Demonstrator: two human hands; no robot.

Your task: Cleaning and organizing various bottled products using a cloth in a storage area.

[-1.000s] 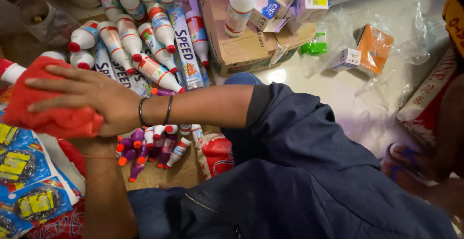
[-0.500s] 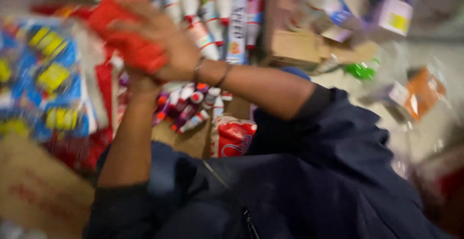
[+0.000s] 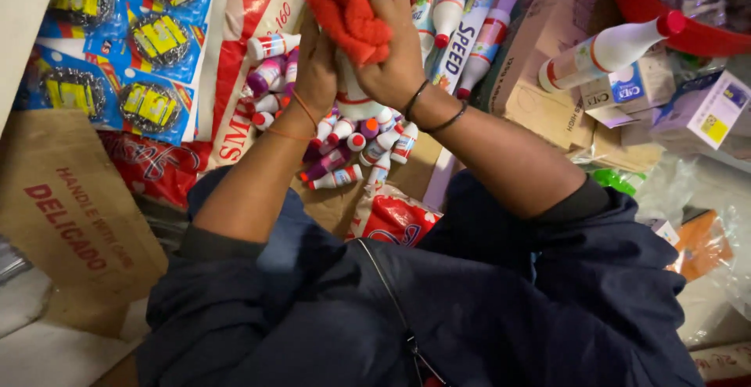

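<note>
Head view: both hands were raised together near the top of the frame. The right hand (image 3: 395,51) was curled tight around a red cloth (image 3: 344,8), pressing it onto a white bottle (image 3: 356,94). The left hand (image 3: 317,70) was cupped against the bottle's other side, fingers hidden behind it, so how firmly it gripped could not be told. Cloth and bottle sat between the two palms, above a heap of small red-capped and purple bottles (image 3: 344,148). Taller white bottles with red caps (image 3: 450,12) lay just beyond the hands. Blue packs of steel scrubbers (image 3: 117,51) lay at left, a brown cardboard box (image 3: 66,215) below them. Another red-capped bottle (image 3: 606,47) rested on cartons at right. Dark bangles circled the right wrist.
</note>
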